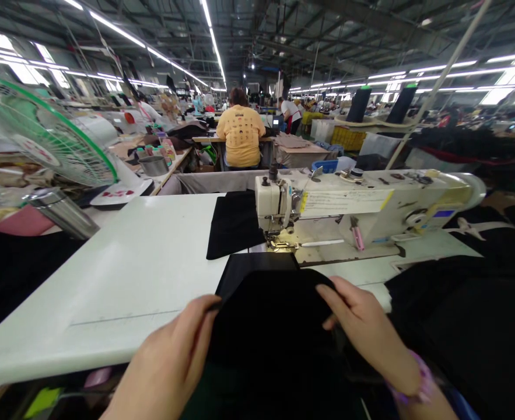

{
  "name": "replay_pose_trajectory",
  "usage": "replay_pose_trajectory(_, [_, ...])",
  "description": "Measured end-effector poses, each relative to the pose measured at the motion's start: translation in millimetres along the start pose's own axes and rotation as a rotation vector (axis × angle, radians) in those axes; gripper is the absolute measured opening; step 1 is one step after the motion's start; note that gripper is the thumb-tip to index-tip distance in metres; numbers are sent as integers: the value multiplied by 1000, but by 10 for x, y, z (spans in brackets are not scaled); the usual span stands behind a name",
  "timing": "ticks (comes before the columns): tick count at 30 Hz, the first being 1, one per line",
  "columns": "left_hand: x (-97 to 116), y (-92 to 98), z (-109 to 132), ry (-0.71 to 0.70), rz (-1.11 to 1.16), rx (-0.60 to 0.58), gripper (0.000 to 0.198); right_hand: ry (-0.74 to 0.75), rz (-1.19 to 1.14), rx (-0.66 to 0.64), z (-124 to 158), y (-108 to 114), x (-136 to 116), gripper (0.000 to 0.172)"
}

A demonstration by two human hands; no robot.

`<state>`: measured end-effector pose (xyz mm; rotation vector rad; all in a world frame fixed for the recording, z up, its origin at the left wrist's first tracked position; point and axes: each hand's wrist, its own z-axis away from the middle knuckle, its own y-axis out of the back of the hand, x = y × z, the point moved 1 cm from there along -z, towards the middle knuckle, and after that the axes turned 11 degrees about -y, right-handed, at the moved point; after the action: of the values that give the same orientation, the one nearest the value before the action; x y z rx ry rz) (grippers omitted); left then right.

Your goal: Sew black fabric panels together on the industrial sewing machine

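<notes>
A black fabric piece (274,326) is stretched between my two hands, in front of the table's near edge. My left hand (178,344) pinches its left edge between thumb and fingers. At the upper right corner, my right hand (357,315) grips the same piece; a purple band circles that wrist. Just beyond lies another flat black piece (257,267), partly covered by the held fabric. The sewing machine (340,201) stands behind, its needle area above the table. A further black fabric piece (233,224) rests left of the machine head.
The white tabletop (130,262) spreads left. A steel flask (62,213) and a green-rimmed fan (42,134) stand at the left. Dark fabric (467,315) is heaped at the right. A pink-handled tool (357,234) leans on the machine. A person in yellow (242,134) sits ahead.
</notes>
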<state>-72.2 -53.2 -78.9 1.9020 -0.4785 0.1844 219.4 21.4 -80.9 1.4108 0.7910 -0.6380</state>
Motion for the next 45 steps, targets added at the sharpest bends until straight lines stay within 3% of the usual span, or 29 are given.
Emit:
replay_pose_trajectory(3, [-154, -258, -583, 78, -102, -178, 30, 46, 114, 138, -444, -408, 134, 34])
replay_pose_trajectory(5, [-277, -452, -856, 128, -147, -211, 28, 70, 138, 221, -674, -612, 223, 22])
replay_pose_trajectory(9, [-454, -690, -1055, 105, -101, -170, 14, 76, 138, 298, -896, -783, 352, 7])
replay_pose_trajectory(15, [-481, -747, -1092, 97, 83, -100, 11, 92, 60, 249, -1032, -754, 403, 18])
replay_pose_trajectory(21, [-367, -664, -886, 123, 350, 105, 2, 133, -165, 195, -935, -680, 398, 31])
replay_pose_trajectory(27, [-159, -354, -579, 147, 955, 324, 18, -136, -698, -8, -690, -648, 344, 38])
replay_pose_trajectory(34, [-50, -249, -488, 356, 1069, 535, 19, -249, -736, 315, -385, -599, 237, 43])
replay_pose_trajectory(39, [9, -203, -466, 366, 1101, 586, 19, -380, -886, 310, -228, -527, 281, 51])
replay_pose_trajectory(45, [41, -166, -466, 442, 1171, 613, 19, -391, -943, 377, -193, -456, 181, 48])
